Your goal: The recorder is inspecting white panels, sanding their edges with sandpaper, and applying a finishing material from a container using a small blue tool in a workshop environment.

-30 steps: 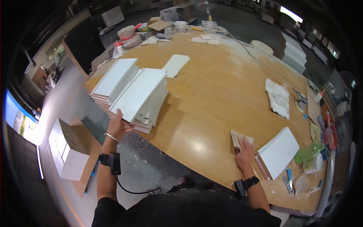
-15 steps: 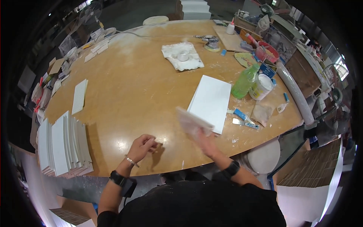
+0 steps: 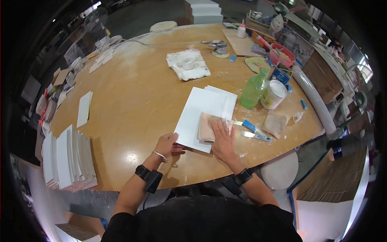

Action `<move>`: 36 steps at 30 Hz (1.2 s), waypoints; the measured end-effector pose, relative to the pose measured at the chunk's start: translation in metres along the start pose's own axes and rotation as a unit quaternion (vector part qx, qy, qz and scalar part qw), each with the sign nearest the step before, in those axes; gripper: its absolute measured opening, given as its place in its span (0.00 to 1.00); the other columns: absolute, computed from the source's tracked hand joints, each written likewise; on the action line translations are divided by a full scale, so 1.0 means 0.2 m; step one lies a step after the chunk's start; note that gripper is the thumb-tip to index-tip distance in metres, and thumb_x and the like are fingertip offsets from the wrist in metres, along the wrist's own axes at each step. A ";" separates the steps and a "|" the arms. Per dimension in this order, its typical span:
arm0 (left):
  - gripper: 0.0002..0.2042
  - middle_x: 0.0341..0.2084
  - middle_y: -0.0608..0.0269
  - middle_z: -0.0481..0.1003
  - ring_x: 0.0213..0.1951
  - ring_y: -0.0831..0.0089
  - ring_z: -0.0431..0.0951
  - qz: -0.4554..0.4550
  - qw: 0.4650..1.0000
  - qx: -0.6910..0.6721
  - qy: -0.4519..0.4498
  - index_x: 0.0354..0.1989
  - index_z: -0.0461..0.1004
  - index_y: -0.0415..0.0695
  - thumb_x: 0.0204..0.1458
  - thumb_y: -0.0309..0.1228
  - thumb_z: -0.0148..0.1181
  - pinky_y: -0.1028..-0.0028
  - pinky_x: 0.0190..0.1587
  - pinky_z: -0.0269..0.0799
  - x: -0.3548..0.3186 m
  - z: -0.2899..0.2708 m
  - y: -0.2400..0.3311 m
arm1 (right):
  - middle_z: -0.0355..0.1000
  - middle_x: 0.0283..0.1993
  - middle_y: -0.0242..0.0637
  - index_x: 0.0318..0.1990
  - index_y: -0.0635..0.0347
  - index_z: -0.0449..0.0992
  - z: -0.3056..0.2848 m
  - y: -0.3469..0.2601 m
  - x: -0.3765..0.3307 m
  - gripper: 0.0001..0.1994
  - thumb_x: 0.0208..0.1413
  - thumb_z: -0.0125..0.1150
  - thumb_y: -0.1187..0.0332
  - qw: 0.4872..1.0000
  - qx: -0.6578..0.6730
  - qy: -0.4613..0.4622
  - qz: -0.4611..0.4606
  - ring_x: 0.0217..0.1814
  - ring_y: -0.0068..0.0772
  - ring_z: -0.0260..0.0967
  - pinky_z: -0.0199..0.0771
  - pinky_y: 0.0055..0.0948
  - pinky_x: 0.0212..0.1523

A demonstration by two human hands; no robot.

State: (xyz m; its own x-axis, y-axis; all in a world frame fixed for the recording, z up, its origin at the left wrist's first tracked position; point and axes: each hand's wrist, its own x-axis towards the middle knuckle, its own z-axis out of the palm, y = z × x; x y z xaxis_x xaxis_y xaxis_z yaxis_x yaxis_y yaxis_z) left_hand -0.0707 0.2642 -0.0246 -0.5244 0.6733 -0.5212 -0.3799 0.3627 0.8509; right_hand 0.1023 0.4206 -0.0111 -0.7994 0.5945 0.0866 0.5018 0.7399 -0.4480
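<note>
Right hand [image 3: 223, 139] flat, palm down, pressing a beige cloth [image 3: 206, 126] onto a white board [image 3: 201, 115] lying on the wooden table [image 3: 133, 101]. Left hand [image 3: 166, 144] grips the board's near-left edge, fingers curled on it. Hands apart, board's near corner between them. A second white board [image 3: 229, 103] sticks out from under the first, beyond the right hand. Just right of the right hand: two blue-handled scrapers [image 3: 252, 130]. Further right and beyond: green bottle [image 3: 254, 88], white tub [image 3: 274, 94], crumpled rag [image 3: 276, 123]. Well left of the left hand: stack of white boards [image 3: 66, 157] at the table edge.
</note>
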 end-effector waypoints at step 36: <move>0.28 0.51 0.50 0.63 0.54 0.52 0.62 0.310 0.687 0.603 0.260 0.53 0.61 0.38 0.37 0.26 0.56 0.57 0.56 0.55 -0.95 -0.62 -0.70 | 0.53 0.60 0.48 0.57 0.56 0.57 0.58 -0.57 0.26 0.24 0.51 0.46 0.68 0.982 0.111 -0.124 -0.092 0.62 0.45 0.50 0.47 0.40 0.60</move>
State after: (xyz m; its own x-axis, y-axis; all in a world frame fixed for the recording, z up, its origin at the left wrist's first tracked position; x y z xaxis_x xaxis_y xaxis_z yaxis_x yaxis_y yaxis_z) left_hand -0.0132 0.0060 -0.0530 -0.6218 0.7316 0.2796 0.7828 0.5922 0.1913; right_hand -0.0355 0.3309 -0.0595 -0.9396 0.3415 -0.0229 0.2787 0.7245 -0.6304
